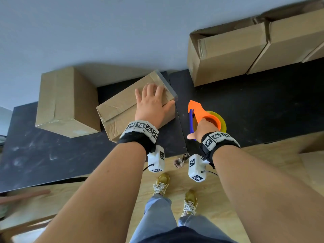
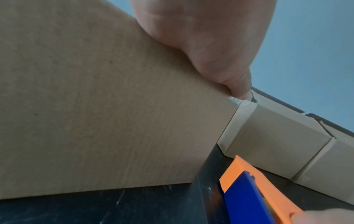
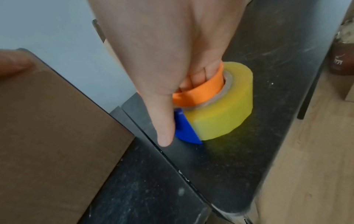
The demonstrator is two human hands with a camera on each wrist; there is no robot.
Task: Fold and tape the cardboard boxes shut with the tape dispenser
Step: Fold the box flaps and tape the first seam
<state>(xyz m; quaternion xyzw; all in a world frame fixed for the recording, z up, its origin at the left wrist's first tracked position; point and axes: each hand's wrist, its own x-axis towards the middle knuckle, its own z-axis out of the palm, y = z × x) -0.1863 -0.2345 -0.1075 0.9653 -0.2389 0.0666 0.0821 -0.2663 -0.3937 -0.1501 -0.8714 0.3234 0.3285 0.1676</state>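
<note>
A closed cardboard box (image 1: 121, 109) lies slanted on the black table (image 1: 254, 106). Clear tape (image 1: 167, 85) runs over its right end, and a loose strip sticks up there. My left hand (image 1: 152, 100) lies flat on the box top with fingers spread. In the left wrist view its thumb (image 2: 235, 84) presses the tape at the box's (image 2: 95, 106) edge. My right hand (image 1: 201, 130) grips the orange and blue tape dispenser (image 1: 201, 114) just right of the box. Its fingers (image 3: 199, 75) sit inside the orange core (image 3: 201, 94), and the yellow tape roll (image 3: 226, 106) rests on the table.
A second closed box (image 1: 66, 102) stands to the left, touching the first. Open boxes (image 1: 228, 53) line the back right against the wall. A seam (image 1: 180, 123) between two tabletops runs between my hands. My shoes (image 1: 161, 183) stand on wooden floor below the table edge.
</note>
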